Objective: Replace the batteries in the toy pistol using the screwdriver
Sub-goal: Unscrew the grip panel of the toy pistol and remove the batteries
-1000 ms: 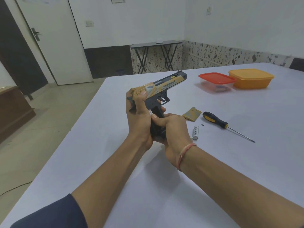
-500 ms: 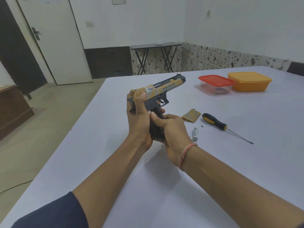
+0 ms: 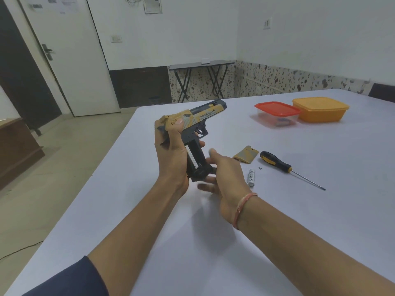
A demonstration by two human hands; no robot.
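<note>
Head view: the left hand (image 3: 171, 159) gripped the tan-and-black plastic toy pistol (image 3: 205, 114) above the white table (image 3: 119, 189), grip downward, compartment uncovered. The right hand (image 3: 226, 174) hung open beside the grip's base — blurred. The white cylindrical battery (image 3: 251, 178) lay just right of that hand, long axis pointing away from the person — the right hand nearer.
</note>
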